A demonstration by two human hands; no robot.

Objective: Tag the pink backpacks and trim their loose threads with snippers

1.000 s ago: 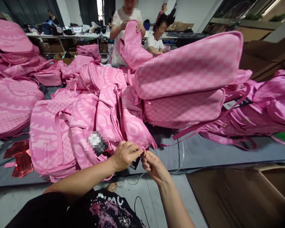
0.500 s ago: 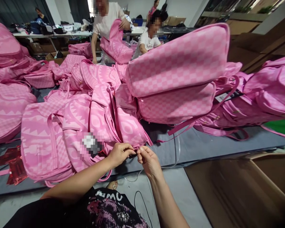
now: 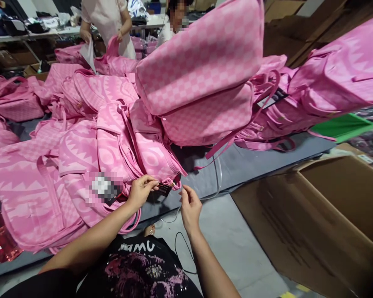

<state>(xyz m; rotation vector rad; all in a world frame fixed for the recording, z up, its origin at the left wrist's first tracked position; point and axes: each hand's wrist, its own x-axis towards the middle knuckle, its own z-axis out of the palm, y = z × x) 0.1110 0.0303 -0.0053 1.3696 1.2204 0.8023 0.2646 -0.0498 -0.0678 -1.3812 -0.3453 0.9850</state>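
My left hand is closed in a pinch on a thin dark string. A black hang tag hangs just past those fingertips, below the front edge of a pink backpack. A small pink strap end lies between my two hands. My right hand is a short way to the right, thumb and fingers bent together near that strap end. Whatever its fingertips hold, if anything, is too small to make out. Another pink backpack to the left carries a black-and-white tag.
A large checkered pink backpack leans behind my hands on the grey-covered table. An open cardboard box stands at right, near a green bin. Across the table, a person handles a pink bag and white sheet.
My hands have moved apart from a joined pinch, and the black tag now shows between them. The view has shifted right. The person opposite has lowered the pink bag.
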